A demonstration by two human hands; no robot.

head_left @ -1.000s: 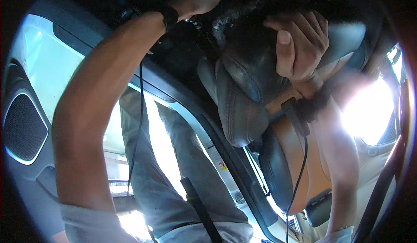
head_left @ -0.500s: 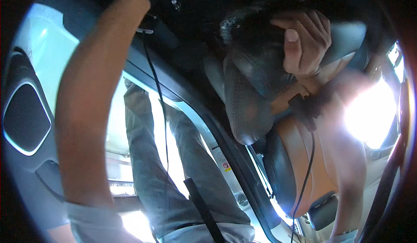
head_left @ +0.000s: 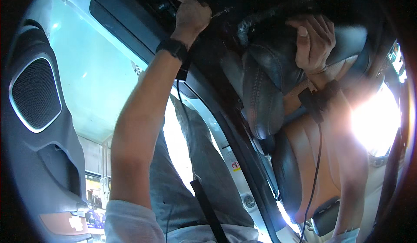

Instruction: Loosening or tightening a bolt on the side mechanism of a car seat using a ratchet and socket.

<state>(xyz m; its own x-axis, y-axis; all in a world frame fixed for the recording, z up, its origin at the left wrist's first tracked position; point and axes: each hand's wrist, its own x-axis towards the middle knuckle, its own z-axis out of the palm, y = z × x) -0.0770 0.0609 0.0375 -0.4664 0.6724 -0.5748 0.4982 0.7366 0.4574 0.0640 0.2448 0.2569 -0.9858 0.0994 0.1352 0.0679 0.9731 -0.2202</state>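
Observation:
Near the top of the head view, my left hand reaches into the dark area under the dashboard. Its fingers are curled, and a thin shiny metal piece sticks out beside it; what the fingers hold is mostly hidden. My right hand is over the black leather seat, thumb raised and fingers bent inward. Whether anything lies inside those fingers cannot be made out. Each wrist wears a black band; a black cable hangs from the left band and from the right band.
An open car door with a speaker grille stands at the left. The door sill runs diagonally beside my legs. A tan and black seat is at the lower right, below bright glare. A ridged tube shows near the seat.
My left hand has come lower and to the right in the picture, showing more fully. The whole view has shifted somewhat, uncovering more of the door. My right hand keeps its curled pose by the seat.

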